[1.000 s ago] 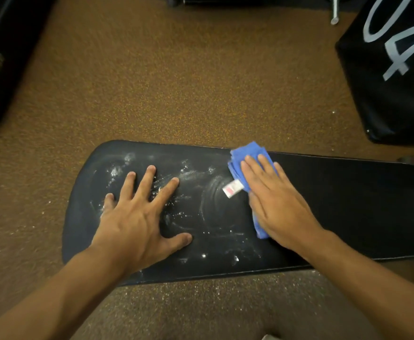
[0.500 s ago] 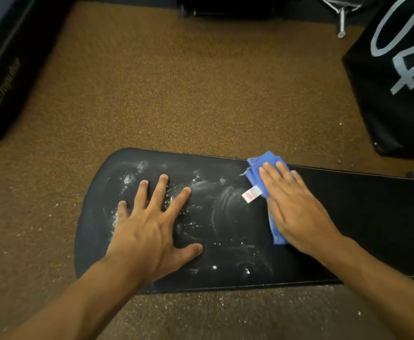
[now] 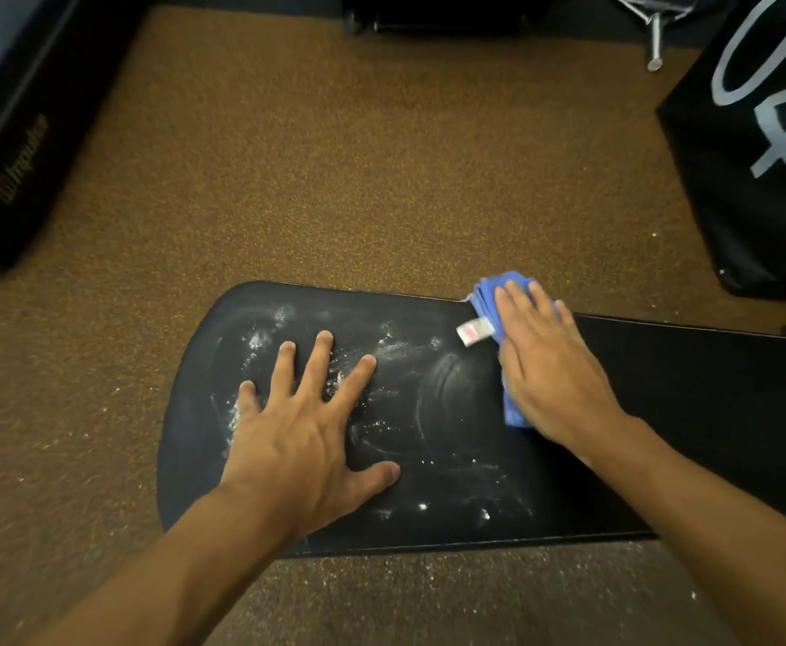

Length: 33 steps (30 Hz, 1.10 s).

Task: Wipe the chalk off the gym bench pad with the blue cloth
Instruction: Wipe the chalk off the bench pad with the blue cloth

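Note:
A black bench pad [image 3: 689, 412] lies across the lower half of the view, its rounded end to the left. White chalk smears [image 3: 447, 394] and specks cover the pad's left part. My left hand [image 3: 307, 426] rests flat on the chalky area with fingers spread. My right hand [image 3: 549, 366] presses a folded blue cloth [image 3: 489, 296] flat against the pad near its far edge. The cloth's white tag [image 3: 474, 329] sticks out to the left. Most of the cloth is hidden under my palm.
Brown speckled floor [image 3: 358, 170] surrounds the pad, dusted with chalk near the front edge. A dark padded block [image 3: 13, 146] sits at the far left. A black bag with pale numerals [image 3: 764, 146] stands at the right. A metal leg [image 3: 655, 39] shows at the top.
My right hand has slid the blue cloth away from me, toward the pad's far edge. My left hand has stayed flat on the pad.

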{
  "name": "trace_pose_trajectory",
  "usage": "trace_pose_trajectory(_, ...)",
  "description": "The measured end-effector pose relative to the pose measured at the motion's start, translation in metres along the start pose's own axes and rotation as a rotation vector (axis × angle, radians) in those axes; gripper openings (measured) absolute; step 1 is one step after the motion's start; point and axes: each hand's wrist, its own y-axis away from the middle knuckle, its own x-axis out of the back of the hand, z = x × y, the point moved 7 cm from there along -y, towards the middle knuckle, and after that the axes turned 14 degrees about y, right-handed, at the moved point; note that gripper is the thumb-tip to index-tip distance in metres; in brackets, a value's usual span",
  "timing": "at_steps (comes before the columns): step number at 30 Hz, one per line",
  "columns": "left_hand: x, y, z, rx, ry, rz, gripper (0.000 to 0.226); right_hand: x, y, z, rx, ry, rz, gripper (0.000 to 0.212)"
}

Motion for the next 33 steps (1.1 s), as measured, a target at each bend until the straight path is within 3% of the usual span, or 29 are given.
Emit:
trace_pose_trajectory(2, 0.0, 0.0, 0.0, -0.002, 0.004, 0.012, 0.11, 0.008, -0.02, -0.027, -0.053, -0.035, 0.031, 0.072)
trace_pose_trajectory(5, -0.001, 0.0, -0.001, 0.005, 0.005, 0.023, 0.111, 0.01, -0.007, -0.067, 0.135, -0.041, 0.032, 0.067)
trace_pose_trajectory(8, -0.001, 0.0, 0.001, 0.009, 0.01, 0.016, 0.111, 0.009, 0.029, -0.05, 0.284, 0.0, -0.005, 0.063)
trace_pose_trajectory(12, 0.0, -0.001, 0.0, 0.004, 0.016, 0.006, 0.11, 0.004, 0.005, -0.027, 0.112, -0.016, -0.017, 0.067)
trace_pose_trajectory(15, -0.001, -0.001, 0.0, 0.006, 0.011, 0.019, 0.11, 0.01, -0.025, -0.056, -0.01, -0.041, 0.026, 0.072)
trace_pose_trajectory(18, -0.002, -0.002, 0.0, 0.014, 0.009, 0.007, 0.11, 0.01, 0.004, -0.08, 0.208, 0.003, 0.023, 0.066)
trace_pose_trajectory(21, 0.001, -0.001, 0.001, 0.012, 0.017, 0.003, 0.11, 0.007, 0.037, -0.05, 0.308, 0.015, -0.023, 0.063)
trace_pose_trajectory(24, 0.001, -0.001, 0.001, 0.0, 0.032, 0.005, 0.11, 0.003, 0.005, -0.018, 0.106, 0.01, -0.02, 0.067)
trace_pose_trajectory(27, -0.001, -0.001, -0.001, 0.0, 0.035, 0.017, 0.109, 0.006, -0.029, -0.043, -0.052, -0.002, 0.02, 0.073)
trace_pose_trajectory(30, -0.002, -0.001, -0.001, 0.008, 0.024, 0.015, 0.11, 0.009, 0.001, -0.079, 0.14, 0.014, 0.027, 0.066)
trace_pose_trajectory(33, -0.001, -0.001, 0.001, 0.015, 0.025, 0.005, 0.11, 0.008, 0.045, -0.063, 0.318, 0.021, 0.008, 0.061)
